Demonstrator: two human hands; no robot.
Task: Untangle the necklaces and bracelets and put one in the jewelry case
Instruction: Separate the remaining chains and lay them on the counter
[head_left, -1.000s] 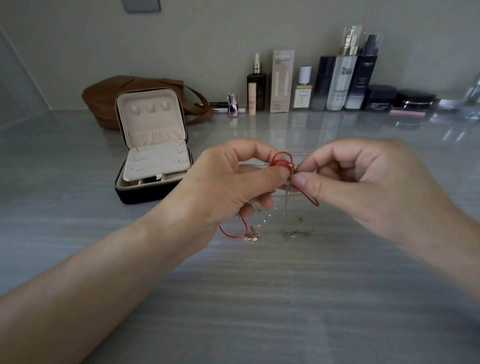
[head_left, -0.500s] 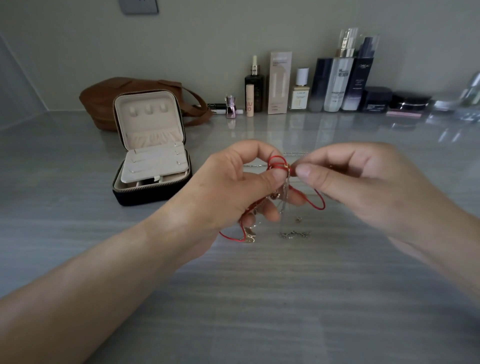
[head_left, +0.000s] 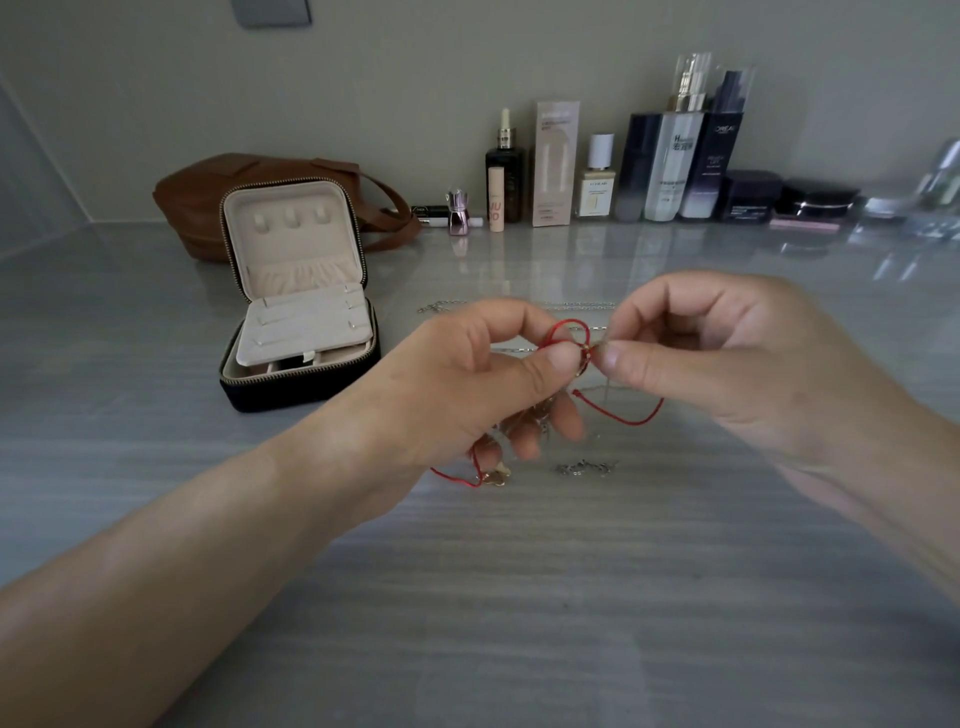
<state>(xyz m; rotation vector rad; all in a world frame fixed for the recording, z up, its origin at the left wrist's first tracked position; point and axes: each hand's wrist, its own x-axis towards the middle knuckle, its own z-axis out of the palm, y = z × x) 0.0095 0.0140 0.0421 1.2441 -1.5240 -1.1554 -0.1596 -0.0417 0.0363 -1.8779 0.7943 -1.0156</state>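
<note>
Just above the grey table, my left hand (head_left: 483, 384) pinches a red cord bracelet (head_left: 621, 415) between thumb and forefinger, with thin chains bunched under its lower fingers. My right hand (head_left: 727, 358) pinches the same knot from the right at a small gold bead. Red loops stick out above the pinch and hang below it; one end trails to a gold charm (head_left: 496, 475) on the table. A small silver piece (head_left: 584, 467) lies below my hands, and a silver chain (head_left: 571, 306) lies behind them. The black jewelry case (head_left: 298, 384) stands open at the left, its beige insert showing.
A brown leather bag (head_left: 208, 202) sits behind the case. Along the back wall stands a row of cosmetic bottles and boxes (head_left: 670, 166), with dark jars (head_left: 815, 200) further right. Grey table surface (head_left: 519, 597) stretches in front of my hands.
Both hands have kept their pinch on the knot. The red loop under my right hand has swung lower and wider, and the view has tilted slightly.
</note>
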